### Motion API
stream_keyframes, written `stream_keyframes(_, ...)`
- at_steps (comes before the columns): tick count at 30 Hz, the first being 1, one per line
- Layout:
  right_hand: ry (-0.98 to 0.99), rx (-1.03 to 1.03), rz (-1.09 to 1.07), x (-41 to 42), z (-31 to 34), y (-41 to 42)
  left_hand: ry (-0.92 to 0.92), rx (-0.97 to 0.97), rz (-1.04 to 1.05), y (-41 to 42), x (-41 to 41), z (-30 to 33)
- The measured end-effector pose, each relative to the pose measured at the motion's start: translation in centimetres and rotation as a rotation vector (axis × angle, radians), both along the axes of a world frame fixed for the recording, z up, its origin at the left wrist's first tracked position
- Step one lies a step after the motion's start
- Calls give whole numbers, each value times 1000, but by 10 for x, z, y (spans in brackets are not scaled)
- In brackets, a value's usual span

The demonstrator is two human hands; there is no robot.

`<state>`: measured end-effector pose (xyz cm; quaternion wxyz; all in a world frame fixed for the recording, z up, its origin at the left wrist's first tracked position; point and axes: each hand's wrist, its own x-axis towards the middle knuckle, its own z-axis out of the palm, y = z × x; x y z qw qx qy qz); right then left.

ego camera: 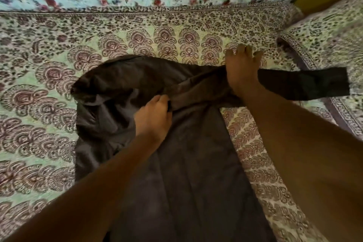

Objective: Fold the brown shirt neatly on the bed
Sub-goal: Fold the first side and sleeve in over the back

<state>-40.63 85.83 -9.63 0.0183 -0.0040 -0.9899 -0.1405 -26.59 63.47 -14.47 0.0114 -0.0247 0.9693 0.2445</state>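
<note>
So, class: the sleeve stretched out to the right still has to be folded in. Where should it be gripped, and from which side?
Take the sleeve at its free cuff end, coming from the right. It lies flat and straight on the bedspread with that end clear, while the right hand already holds the shoulder end. A grip there probably lets it swing across the brown shirt.

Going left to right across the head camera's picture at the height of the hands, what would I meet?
Patterned bedspread → bunched part of the brown shirt → left hand → right hand → the shirt's sleeve stretched out to the right.
</note>
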Motion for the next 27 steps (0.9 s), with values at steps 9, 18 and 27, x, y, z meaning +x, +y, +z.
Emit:
stream_keyframes(9, -216, -478, -11, 59, -93, -31, -101, -76, -261, 6, -22, -33)
stream_keyframes(18, -141, -549, -372, 31, -97, 18, 93, 33, -242, -15, 2, -74)
stream_keyframes(27, -176, -408, -150, 41, -106, 20, -59, -128, -254, -27, -11, -82)
